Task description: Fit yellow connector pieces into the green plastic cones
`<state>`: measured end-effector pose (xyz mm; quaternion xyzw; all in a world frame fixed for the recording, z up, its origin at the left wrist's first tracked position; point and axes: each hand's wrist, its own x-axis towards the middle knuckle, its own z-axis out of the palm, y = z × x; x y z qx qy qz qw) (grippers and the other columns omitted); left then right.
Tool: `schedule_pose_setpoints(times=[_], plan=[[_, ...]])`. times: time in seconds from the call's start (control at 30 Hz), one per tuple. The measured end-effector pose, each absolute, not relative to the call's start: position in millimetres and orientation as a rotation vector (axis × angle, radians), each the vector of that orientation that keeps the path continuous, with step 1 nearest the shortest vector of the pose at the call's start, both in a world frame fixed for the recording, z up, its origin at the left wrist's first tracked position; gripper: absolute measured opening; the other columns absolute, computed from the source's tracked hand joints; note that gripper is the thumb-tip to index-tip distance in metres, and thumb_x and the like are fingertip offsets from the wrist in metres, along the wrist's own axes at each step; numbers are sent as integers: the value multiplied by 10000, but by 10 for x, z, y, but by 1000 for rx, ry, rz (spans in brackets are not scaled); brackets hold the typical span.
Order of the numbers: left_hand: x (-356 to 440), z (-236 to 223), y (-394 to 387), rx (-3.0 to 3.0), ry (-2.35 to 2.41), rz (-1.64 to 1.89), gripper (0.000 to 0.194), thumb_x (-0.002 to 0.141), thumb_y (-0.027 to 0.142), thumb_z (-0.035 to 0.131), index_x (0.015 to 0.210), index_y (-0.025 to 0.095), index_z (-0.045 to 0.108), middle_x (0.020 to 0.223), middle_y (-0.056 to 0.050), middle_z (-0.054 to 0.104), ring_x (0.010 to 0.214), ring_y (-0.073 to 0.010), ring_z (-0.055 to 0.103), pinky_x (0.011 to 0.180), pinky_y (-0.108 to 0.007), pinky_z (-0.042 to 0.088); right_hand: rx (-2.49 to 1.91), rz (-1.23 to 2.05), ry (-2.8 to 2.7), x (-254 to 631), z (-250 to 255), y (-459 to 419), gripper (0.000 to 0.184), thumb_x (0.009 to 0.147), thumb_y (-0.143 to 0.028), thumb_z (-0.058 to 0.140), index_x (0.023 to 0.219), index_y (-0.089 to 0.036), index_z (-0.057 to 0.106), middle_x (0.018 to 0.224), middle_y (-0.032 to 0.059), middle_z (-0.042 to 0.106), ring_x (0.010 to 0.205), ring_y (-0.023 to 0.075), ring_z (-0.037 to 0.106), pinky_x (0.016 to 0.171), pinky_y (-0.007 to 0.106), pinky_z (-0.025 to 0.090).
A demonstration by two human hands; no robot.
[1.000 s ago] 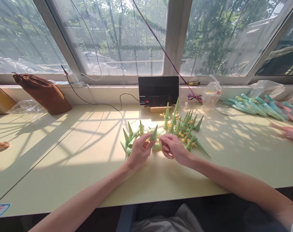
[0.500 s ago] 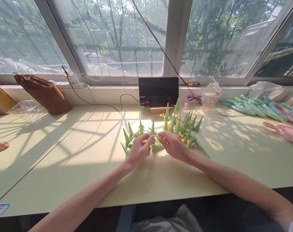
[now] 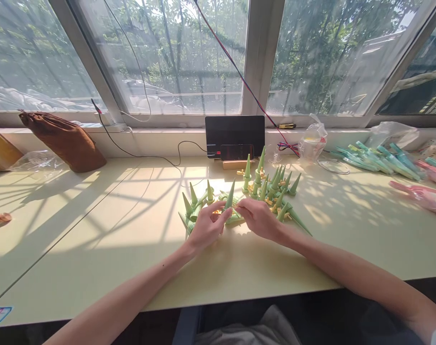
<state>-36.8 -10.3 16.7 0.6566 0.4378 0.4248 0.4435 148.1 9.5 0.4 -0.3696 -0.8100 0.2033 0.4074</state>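
Observation:
My left hand (image 3: 208,223) has its fingers closed around the base of a green pointed cone (image 3: 230,193), whose tip points up. Close by on the right, my right hand (image 3: 258,216) is pinched at the cone's lower side; whatever sits between its fingertips is too small to make out. Several more green cones (image 3: 188,205) stand and lie to the left of my left hand. Beyond my right hand is a cluster of green cones (image 3: 275,180) with small orange-yellow pieces (image 3: 261,171) attached to some of them.
A dark tablet (image 3: 235,129) with a phone (image 3: 237,152) leans at the window sill. Brown pouch (image 3: 65,141) at the back left; a plastic bag with a cup (image 3: 313,139) and wrapped turquoise pieces (image 3: 381,155) at the right. A cable (image 3: 142,155) crosses the table (image 3: 106,268).
The cone in my left hand has tilted slightly, its tip shifting to the right. My right hand stays pinched next to it, moved only a little.

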Motion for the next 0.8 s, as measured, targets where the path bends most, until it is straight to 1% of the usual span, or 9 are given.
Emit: schedule_pose_setpoints(times=[0.07,0.2,0.27,0.33,0.4,0.5,0.63,0.8], plan=[[-373,158,-100,1624,1094,1054,346,830,439,623,1031,160,661,476,61,471,347,-71,428,331,-194,341,-973,685,-1935,1455,40,62,295,935,-367,476,694,-202,517,619,-4,514,557,121,435,544,251,332],[-390,121,-86,1615,1107,1046,434,822,440,637,1137,140,635,444,69,449,360,-78,423,342,-199,346,-968,1098,-1731,1423,114,15,317,900,-421,530,672,-202,506,525,-38,507,391,89,431,441,243,346],[-396,109,-81,1618,1103,1042,455,823,432,638,1166,134,624,438,72,445,361,-76,413,350,-200,352,-945,1280,-1635,1423,134,18,331,877,-448,561,666,-198,510,486,-51,485,346,82,416,381,230,310],[-398,107,-78,1628,1082,1042,443,831,417,630,1172,134,624,446,70,452,359,-72,407,352,-201,359,-911,1465,-1527,1430,138,37,345,839,-469,607,664,-186,518,504,-51,489,339,66,395,336,209,249],[-397,113,-76,1637,1049,1052,412,842,392,616,1165,136,628,461,65,464,358,-66,404,351,-200,364,-874,1645,-1405,1443,132,62,351,799,-469,655,668,-169,528,536,-52,487,346,40,360,323,189,198],[-395,117,-74,1641,1013,1064,362,851,352,603,1143,141,641,477,60,467,363,-60,404,357,-196,373,-851,1864,-1244,1461,129,86,326,764,-425,707,704,-149,544,552,-60,478,359,13,326,338,171,167],[-389,101,-68,1658,993,1069,320,863,327,586,1128,160,649,472,64,443,380,-65,425,366,-188,388,-815,2035,-1135,1468,144,88,303,775,-379,708,714,-139,534,550,-68,465,356,-8,274,345,163,157],[-364,94,-69,1677,1032,1087,313,861,342,583,1109,160,638,468,70,447,354,-63,427,352,-187,387,-846,1999,-1113,1431,160,68,332,794,-418,681,706,-150,506,559,-66,467,363,1,301,349,167,162]])
